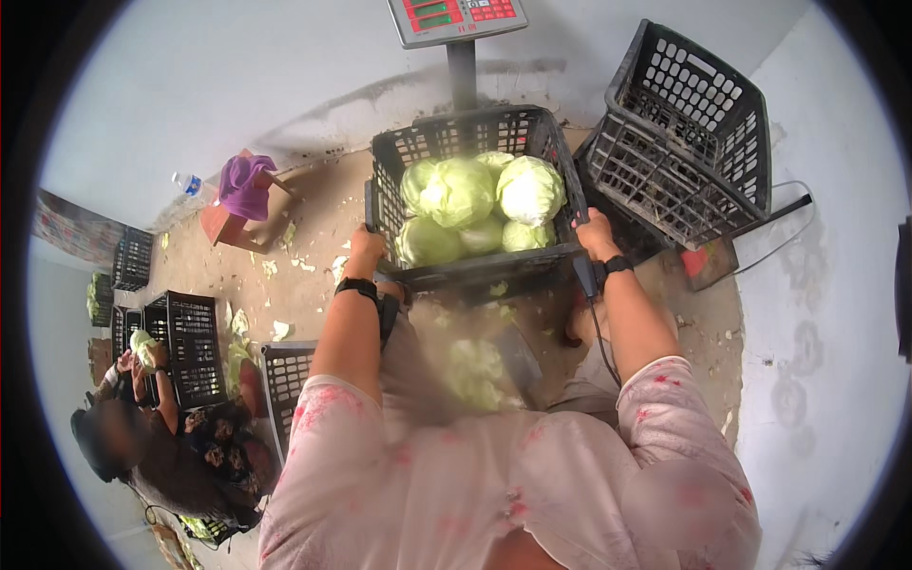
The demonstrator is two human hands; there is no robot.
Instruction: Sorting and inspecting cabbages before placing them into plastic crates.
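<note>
A black plastic crate [480, 269] holds several pale green cabbages [456, 193], heaped toward its middle and near side. At the crate's left near corner my left hand [368, 251] is closed around the rim. My right hand [596, 235] grips the right side near the opposite front corner. Both arms reach forward, and a black band circles each wrist. Just behind the crate rises the post of a weighing scale [459, 19] with a lit display. Whether the crate rests on the scale's platform is hidden.
Stacked black crates [679, 133] stand tilted at the right by the wall. A small wooden stool [226, 226] with a purple cloth [245, 186] and a bottle [187, 183] are at left. Leaf scraps litter the floor. Lower left, another person handles a cabbage [142, 348] beside crates [180, 347].
</note>
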